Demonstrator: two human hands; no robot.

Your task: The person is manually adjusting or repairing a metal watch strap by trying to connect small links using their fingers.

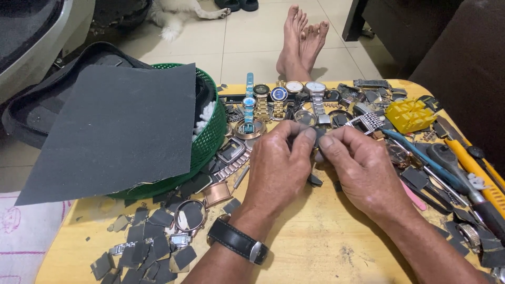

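matt rough sandpaper sheet (113, 126), wooden table (315, 247)

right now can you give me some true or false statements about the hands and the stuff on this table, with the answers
1. Both hands pinch one small dark part between their fingers. True: the left hand and the right hand meet on the small dark part.
2. The left wrist is bare. False: it wears a wristwatch on a black strap.
3. A sheet of dark sandpaper lies over the green basket. True.
4. The yellow plastic block sits left of the hands. False: it sits on the right, towards the far edge.
5. The row of watches lies between the hands and the person's body. False: it lies beyond the hands.
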